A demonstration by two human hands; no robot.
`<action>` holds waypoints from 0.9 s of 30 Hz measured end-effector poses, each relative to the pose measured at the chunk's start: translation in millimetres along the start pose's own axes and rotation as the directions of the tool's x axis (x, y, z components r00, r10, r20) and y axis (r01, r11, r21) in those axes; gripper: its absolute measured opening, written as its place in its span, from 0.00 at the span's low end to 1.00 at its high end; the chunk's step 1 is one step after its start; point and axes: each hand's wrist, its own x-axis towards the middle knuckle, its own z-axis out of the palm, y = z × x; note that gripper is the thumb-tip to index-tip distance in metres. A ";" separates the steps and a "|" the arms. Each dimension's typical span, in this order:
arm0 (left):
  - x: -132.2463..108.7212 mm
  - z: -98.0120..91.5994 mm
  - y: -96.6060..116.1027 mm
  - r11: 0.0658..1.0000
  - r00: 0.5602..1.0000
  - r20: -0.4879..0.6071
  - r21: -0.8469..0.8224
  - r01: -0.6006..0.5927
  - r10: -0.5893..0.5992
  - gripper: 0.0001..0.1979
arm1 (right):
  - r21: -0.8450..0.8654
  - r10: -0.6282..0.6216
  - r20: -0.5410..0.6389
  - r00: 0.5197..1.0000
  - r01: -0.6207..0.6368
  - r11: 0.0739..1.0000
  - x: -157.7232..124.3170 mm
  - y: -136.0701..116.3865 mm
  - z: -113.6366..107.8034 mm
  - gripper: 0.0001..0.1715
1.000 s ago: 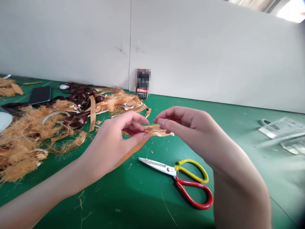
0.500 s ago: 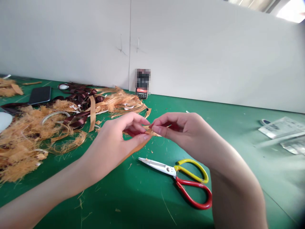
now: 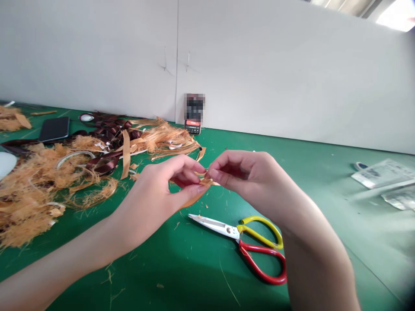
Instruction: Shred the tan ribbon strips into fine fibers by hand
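Above the green table point(image 3: 324, 181), my left hand point(image 3: 155, 198) and my right hand point(image 3: 249, 181) meet fingertip to fingertip. Both pinch a short piece of orange ribbon point(image 3: 202, 182) with a frayed end. Its lower end runs down under my left palm. Scissors point(image 3: 246, 242) with one yellow and one red handle lie shut on the table just below my hands, blades pointing left.
A heap of frayed orange fibres point(image 3: 35, 190), orange strips and dark brown ribbon point(image 3: 110, 129) covers the left of the table. A dark phone point(image 3: 54, 128) lies far left, a small device point(image 3: 193, 113) stands at the white wall, and plastic packets point(image 3: 385, 172) lie right.
My right hand has moved left, closing the gap to my left hand, and the frayed ribbon end that stuck out to the right is now gathered between the fingers.
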 end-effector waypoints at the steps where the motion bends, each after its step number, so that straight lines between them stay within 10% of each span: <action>1: -0.1 0.3 -0.1 1.000 1.000 -0.001 -0.002 -0.002 0.002 0.06 | -0.002 0.001 -0.002 1.000 -0.001 1.000 0.0 -0.1 0.0 0.07; 19: 3.7 0.5 -3.2 0.991 0.995 0.038 -0.100 0.090 -0.087 0.09 | 0.298 -0.016 -0.147 0.989 0.059 0.953 -3.1 0.9 -3.4 0.09; 27: 2.1 -4.3 4.9 0.979 0.992 0.010 -0.161 0.125 -0.125 0.15 | 0.030 0.156 0.023 0.987 -0.157 0.987 0.4 2.6 -5.0 0.10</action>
